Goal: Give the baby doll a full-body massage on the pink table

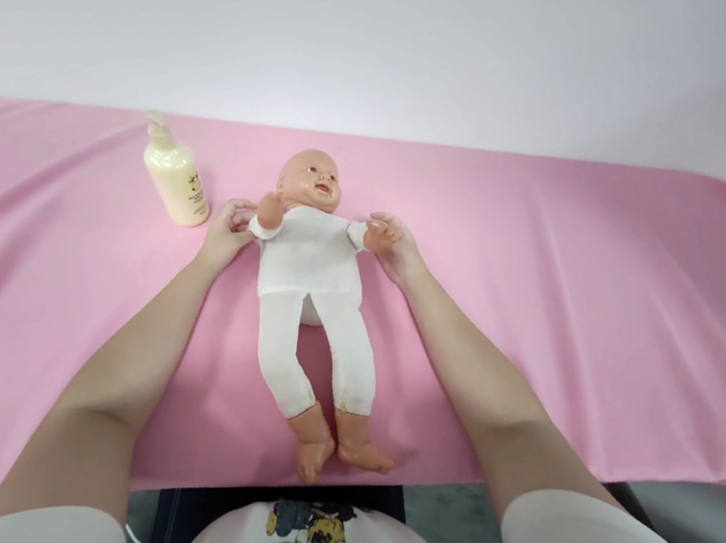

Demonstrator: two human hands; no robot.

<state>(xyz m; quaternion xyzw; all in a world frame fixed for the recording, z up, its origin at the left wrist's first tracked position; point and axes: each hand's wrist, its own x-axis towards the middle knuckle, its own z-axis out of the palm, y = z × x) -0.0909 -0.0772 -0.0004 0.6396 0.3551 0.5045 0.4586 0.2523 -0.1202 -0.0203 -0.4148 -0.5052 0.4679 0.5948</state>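
Note:
A bald baby doll [307, 253] in a white top and trousers lies on its back on the pink cloth, feet towards me. Beside the doll's upper arm on the left is my left hand [230, 231], its curved fingers at the white sleeve and the fingertips partly hidden behind it. On the other side my right hand [400, 251] is closed loosely around the doll's small forearm and hand, which cover part of my palm and thumb. Both of my forearms rest along the doll's sides.
A cream pump bottle [176, 178] stands upright at the upper left, just beyond my left hand. The pink cloth [492, 286] covers the table and has folds on both sides. A pale wall [362, 28] rises behind the table's far edge.

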